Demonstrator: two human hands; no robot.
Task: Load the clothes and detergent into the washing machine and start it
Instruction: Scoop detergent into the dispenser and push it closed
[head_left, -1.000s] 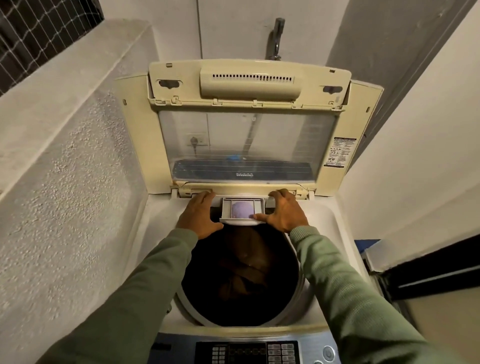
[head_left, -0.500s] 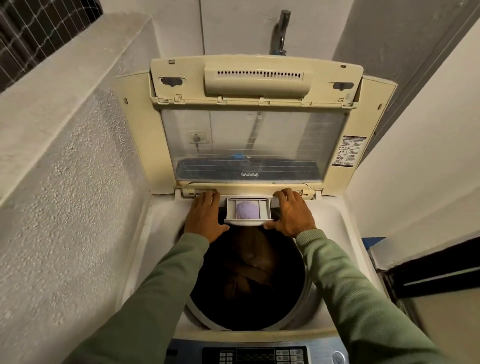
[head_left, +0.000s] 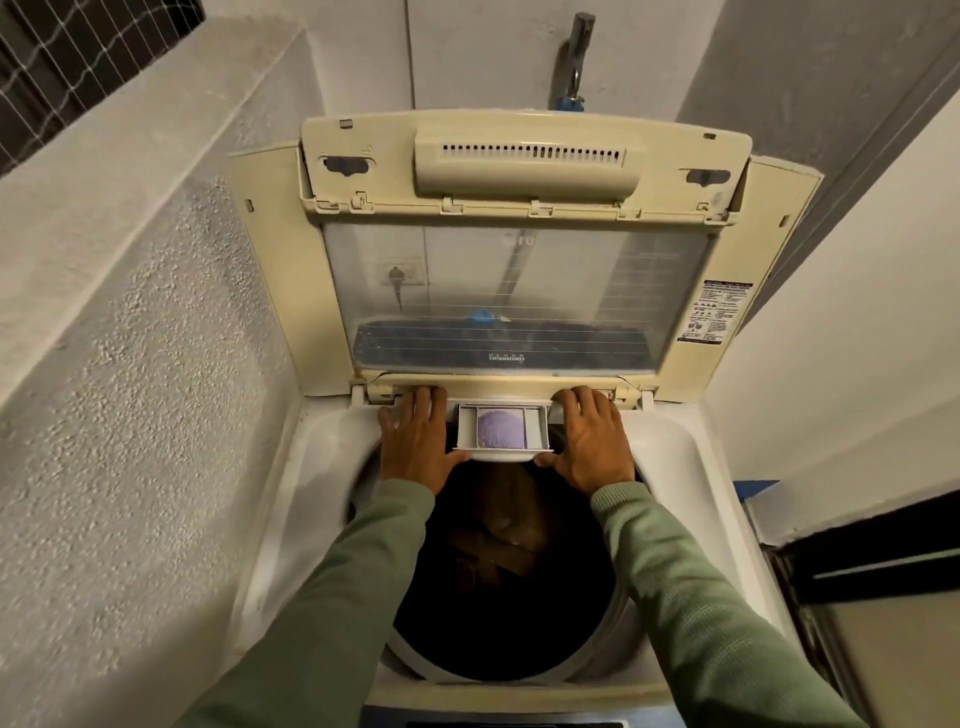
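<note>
The top-loading washing machine (head_left: 322, 467) stands with its lid (head_left: 519, 291) raised upright. Brown clothes (head_left: 509, 540) lie in the dark tub. At the tub's back edge the small white detergent drawer (head_left: 501, 457) is pulled out, with purple detergent (head_left: 501, 428) in its middle compartment. My left hand (head_left: 415, 441) lies flat to the left of the drawer, its thumb touching the front left corner. My right hand (head_left: 592, 441) lies flat to the right, with its thumb at the front right corner. Straight fingers of both hands reach the lid hinge strip.
A rough plaster wall and ledge (head_left: 130, 364) close in on the left. On the back wall above the lid is a tap (head_left: 576, 47). A white wall and a dark door frame (head_left: 857, 540) are on the right. The control panel (head_left: 498, 722) shows at the bottom edge.
Both hands have stayed beside the drawer, thumbs on its front corners. The view has moved closer, and the control panel has slid almost out of the bottom.
</note>
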